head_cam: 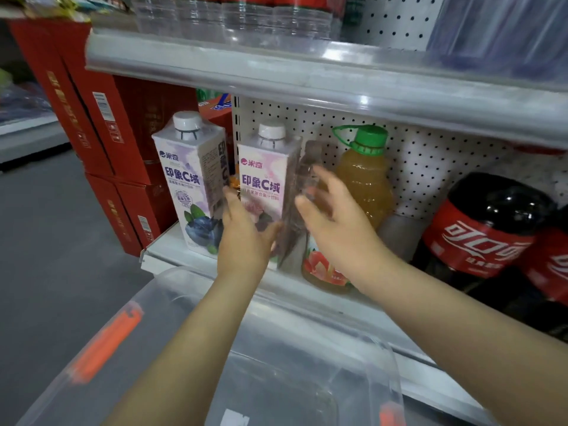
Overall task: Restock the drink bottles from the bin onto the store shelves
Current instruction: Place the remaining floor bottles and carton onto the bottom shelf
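A pink-labelled drink carton [261,179] with a white cap stands on the lower shelf [172,250]. My left hand [242,241] grips its lower part, fingers round the left side and thumb across the front. Just right of it stands a clear bottle [318,267] with a peach label and a brownish cap. My right hand [333,222] is in front of that bottle with fingers spread and blurred; I cannot tell whether they touch it. The clear plastic bin [172,281] with orange latches sits below the shelf, under my forearms.
A blueberry carton [190,186] stands at the shelf's left end. An orange juice bottle [365,179] with a green cap and large cola bottles [485,229] stand to the right. Red boxes [92,118] are stacked left of the shelving. Clear bottles [230,23] fill the upper shelf.
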Tool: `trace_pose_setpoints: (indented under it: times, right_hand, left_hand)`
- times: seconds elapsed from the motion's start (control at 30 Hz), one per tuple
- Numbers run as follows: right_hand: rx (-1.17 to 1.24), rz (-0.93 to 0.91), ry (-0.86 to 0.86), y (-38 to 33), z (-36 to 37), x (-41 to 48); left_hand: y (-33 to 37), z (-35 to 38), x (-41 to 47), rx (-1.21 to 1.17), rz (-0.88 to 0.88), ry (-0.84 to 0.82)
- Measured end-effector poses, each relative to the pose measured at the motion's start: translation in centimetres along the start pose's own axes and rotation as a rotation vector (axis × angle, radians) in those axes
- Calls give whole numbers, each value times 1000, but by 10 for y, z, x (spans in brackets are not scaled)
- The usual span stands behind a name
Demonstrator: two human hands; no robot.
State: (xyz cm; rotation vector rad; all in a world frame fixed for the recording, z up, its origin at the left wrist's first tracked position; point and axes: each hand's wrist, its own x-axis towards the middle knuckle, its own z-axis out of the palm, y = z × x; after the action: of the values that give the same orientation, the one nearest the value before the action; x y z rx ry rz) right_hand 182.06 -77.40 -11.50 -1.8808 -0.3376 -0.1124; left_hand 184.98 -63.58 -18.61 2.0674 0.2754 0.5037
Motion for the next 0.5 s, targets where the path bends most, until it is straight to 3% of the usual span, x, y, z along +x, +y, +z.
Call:
trace_pose_setpoints:
  times: [0.13, 0.33, 0.5]
  right_hand:
    - [-62, 31, 37, 29, -42, -51]
    - [-79, 26, 233, 55, -94, -71]
    - [-89, -11, 235, 57, -121, -86]
  left_hand:
    - [32, -3, -35, -16, 171, 172]
    - [70, 29, -78, -122, 475, 16]
    - [96, 61, -96, -220, 485, -77]
